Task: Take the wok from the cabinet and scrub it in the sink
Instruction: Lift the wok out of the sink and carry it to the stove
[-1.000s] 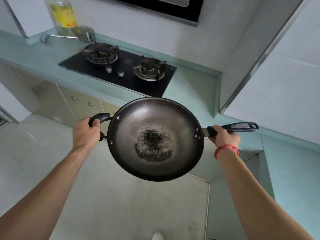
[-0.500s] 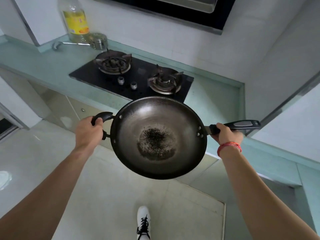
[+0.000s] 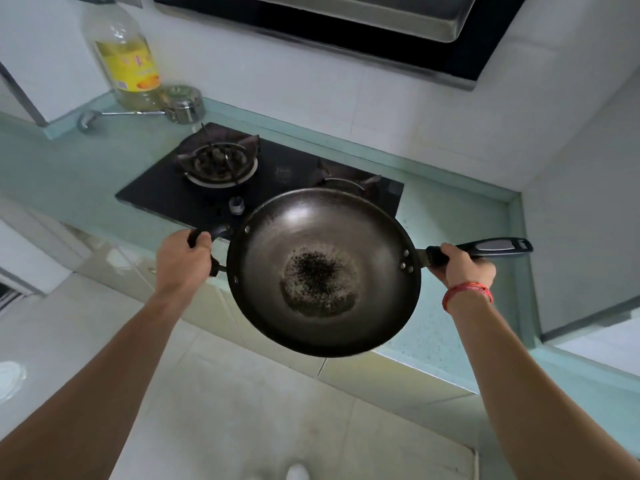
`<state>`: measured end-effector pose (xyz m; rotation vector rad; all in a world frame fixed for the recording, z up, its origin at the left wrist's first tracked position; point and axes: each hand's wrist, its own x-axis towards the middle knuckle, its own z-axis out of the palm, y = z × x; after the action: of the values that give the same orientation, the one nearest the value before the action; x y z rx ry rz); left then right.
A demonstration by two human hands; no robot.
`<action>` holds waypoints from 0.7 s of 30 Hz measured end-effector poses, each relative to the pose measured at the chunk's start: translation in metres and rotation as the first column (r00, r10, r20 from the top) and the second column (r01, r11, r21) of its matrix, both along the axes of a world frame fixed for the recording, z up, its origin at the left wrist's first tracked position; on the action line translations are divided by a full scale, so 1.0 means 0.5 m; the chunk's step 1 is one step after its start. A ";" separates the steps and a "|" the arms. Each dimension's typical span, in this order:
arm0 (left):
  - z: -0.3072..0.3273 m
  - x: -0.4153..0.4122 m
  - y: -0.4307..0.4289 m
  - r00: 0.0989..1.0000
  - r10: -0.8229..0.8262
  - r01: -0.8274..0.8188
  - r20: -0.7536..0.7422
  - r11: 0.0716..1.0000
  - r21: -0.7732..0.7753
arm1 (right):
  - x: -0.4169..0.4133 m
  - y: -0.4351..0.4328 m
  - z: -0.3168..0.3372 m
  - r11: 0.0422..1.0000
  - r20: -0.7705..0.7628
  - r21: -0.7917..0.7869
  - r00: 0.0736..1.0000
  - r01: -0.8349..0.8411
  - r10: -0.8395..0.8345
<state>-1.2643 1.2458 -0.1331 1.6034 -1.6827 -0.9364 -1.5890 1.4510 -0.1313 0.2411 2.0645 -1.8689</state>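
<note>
Green tabletop and stove behind: wok held in mid-air, left hand grip curled round its loop handle, right hand round its long handle. Carry level; sink unseen.

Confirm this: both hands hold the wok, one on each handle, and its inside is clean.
Not clean: the head view shows a dark burnt patch in the wok. The left hand and right hand do each grip a handle.
</note>
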 end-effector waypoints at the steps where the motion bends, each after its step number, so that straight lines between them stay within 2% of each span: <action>1: 0.004 -0.012 -0.018 1.000 -0.012 0.012 -0.010 1.000 -0.003 | -0.008 -0.016 0.001 1.000 0.004 -0.002 1.000 0.006 -0.006; 10: -0.016 -0.111 -0.215 0.995 -0.096 0.097 -0.031 0.995 0.034 | -0.057 -0.147 -0.008 0.993 0.018 -0.003 0.993 0.117 -0.117; 16: -0.022 -0.208 -0.357 0.972 -0.233 0.235 -0.039 0.970 0.062 | -0.082 -0.227 -0.018 0.970 0.033 -0.036 0.970 0.241 -0.240; 21: -0.014 -0.286 -0.450 0.958 -0.283 0.285 -0.049 0.958 0.032 | -0.105 -0.277 -0.008 0.944 0.037 -0.075 0.947 0.321 -0.319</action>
<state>-1.4075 1.0206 -0.1399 1.3751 -1.9082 -1.1418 -1.6416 1.3125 -0.1354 0.6090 2.0244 -2.1155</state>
